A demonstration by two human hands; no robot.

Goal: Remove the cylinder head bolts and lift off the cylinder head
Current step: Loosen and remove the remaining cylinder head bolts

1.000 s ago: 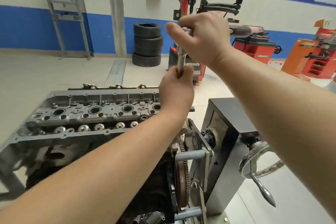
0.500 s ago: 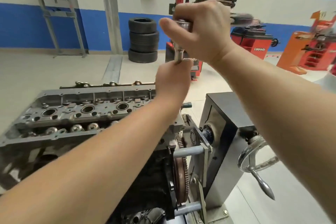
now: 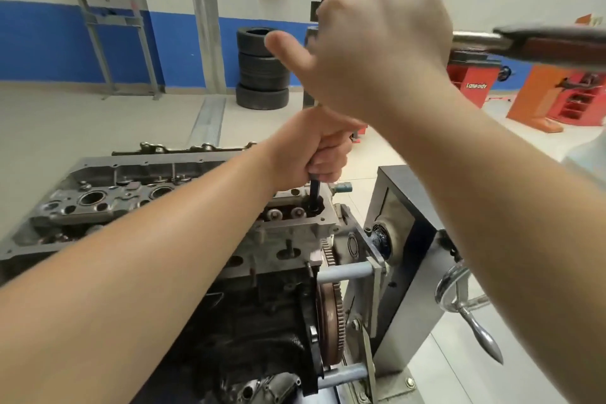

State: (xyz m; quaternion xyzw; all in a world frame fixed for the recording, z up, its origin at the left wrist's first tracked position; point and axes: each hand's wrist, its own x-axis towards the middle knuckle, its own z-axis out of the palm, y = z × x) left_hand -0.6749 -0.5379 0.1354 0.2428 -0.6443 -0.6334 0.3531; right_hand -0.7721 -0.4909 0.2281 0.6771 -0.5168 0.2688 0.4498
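The grey cylinder head [image 3: 137, 187] sits on top of the dark engine block, which is mounted on a stand. My left hand [image 3: 311, 147] grips the upright extension bar [image 3: 314, 188], whose lower end sits in a bolt hole at the head's right end. Above it, my right hand [image 3: 377, 49] grips the head of the ratchet wrench; its handle [image 3: 537, 44] sticks out to the right, blurred. The bolt itself is hidden in the hole.
The engine stand [image 3: 403, 239] with its crank handle [image 3: 472, 315] is to the right. The flywheel [image 3: 331, 308] faces the stand. A stack of tyres [image 3: 262, 69], red and orange workshop machines [image 3: 472, 82] and a grey frame [image 3: 108, 20] stand along the far wall.
The view has come closer and my left arm sits lower, so the bar's lower end in the head now shows. The ratchet handle has swung further out to the right.
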